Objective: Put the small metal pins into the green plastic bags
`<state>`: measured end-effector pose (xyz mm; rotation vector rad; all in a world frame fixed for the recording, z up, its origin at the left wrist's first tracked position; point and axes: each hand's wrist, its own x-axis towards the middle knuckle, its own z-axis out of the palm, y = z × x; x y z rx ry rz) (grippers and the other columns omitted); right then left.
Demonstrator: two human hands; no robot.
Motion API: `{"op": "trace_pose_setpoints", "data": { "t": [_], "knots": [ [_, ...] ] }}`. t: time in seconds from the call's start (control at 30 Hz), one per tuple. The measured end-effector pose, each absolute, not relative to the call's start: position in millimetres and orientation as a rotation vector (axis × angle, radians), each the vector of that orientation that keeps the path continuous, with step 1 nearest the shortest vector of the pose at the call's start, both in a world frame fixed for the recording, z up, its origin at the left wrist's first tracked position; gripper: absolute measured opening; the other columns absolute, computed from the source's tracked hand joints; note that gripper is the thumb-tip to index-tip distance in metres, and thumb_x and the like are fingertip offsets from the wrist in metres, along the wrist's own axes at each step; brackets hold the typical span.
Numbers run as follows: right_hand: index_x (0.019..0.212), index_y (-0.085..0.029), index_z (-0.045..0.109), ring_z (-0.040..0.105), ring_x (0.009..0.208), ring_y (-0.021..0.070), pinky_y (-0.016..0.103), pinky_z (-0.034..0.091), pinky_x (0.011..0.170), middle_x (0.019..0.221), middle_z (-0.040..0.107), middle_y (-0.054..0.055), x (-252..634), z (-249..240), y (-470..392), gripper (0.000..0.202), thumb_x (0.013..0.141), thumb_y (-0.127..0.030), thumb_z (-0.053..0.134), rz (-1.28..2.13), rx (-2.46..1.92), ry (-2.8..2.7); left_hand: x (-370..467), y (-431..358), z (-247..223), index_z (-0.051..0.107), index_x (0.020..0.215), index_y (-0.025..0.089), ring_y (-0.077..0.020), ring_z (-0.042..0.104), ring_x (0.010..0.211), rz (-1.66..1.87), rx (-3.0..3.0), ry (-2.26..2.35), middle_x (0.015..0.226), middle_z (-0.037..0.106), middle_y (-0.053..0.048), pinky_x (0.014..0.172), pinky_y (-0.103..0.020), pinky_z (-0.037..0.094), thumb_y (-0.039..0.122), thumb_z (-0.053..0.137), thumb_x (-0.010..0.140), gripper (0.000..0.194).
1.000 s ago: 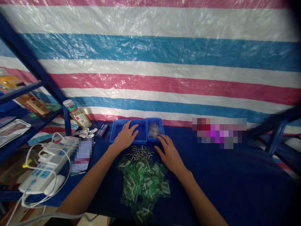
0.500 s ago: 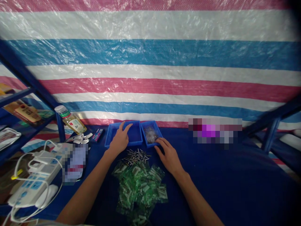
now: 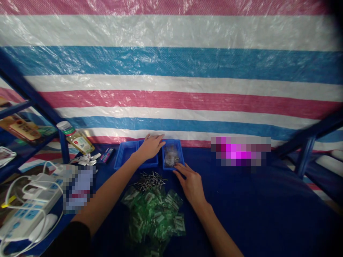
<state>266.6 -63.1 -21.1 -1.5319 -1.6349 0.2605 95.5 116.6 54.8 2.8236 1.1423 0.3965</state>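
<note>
Table (image 3: pixel 241 207), dark blue, seen from above, in front of a striped plastic sheet (image 3: pixel 171 98). At the middle, small metal rods (image 3: pixel 151 181) in a loose, criss-crossed pile. Just nearer to the wearer, a larger heap of clear, green-tinted sachets (image 3: pixel 158 217), many with short pale or metallic pieces visible inside. On progress: a good many sachets apparently filled, to judge by that heap; the rods outside them, loose and unsorted. Impossible to count either, or to tell whether every sachet is sealed.

Beyond the rods, side by side, a wider blue tray (image 3: pixel 128 153), seemingly divided, and a smaller blue tray (image 3: pixel 182 153) with small translucent pieces (image 3: pixel 171 156) inside; exact nature of those pieces unclear.

Left hand (image 3: pixel 152 147) stretched over the right part of the wider tray, fingers spread and lightly bent, tips close to the smaller tray's far left corner; nothing visible in the grasp. Right hand (image 3: pixel 190 180) at the near right corner of the smaller tray, thumb parted from the fingers in a loose, relaxed opening; no piece visible in the fingers, contact with the rim uncertain.

Off to the left, a tilted bottle (image 3: pixel 79 141), a small blue packet (image 3: pixel 106 156), torn wrappers (image 3: pixel 87 159) and a white power strip (image 3: pixel 40 203) with tangled cables.
</note>
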Motion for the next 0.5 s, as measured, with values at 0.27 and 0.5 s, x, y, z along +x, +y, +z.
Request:
{"op": "trace_pose_setpoints", "data": {
  "t": [0.27, 0.5],
  "knots": [
    [0.112, -0.028, 0.078, 0.064, 0.125, 0.0308, 0.05, 0.054, 0.105, 0.117, 0.076, 0.003, 266.1, -15.6, -70.5, 0.022, 0.096, -0.026, 0.064, 0.293, -1.555, -1.659, 112.6, 131.9, 66.7, 0.065, 0.097, 0.016, -0.0217, 0.063, 0.093, 0.596, 2.545, 0.845, 0.099, 0.07, -0.008, 0.091, -0.036, 0.049, 0.031, 0.052, 0.099, 0.02],
    [0.116, -0.023, 0.075, 0.055, 0.133, 0.0312, 0.055, 0.044, 0.112, 0.123, 0.073, 0.005, 264.9, -21.4, -69.3, 0.028, 0.096, -0.015, 0.056, 0.1, -1.535, -1.765, 99.5, 115.9, 84.8, 0.055, 0.097, 0.02, -0.0195, 0.06, 0.102, 0.663, 2.189, 0.628, 0.106, 0.063, -0.005, 0.097, -0.036, 0.049, 0.033, 0.054, 0.098, 0.013]
  ]
}}
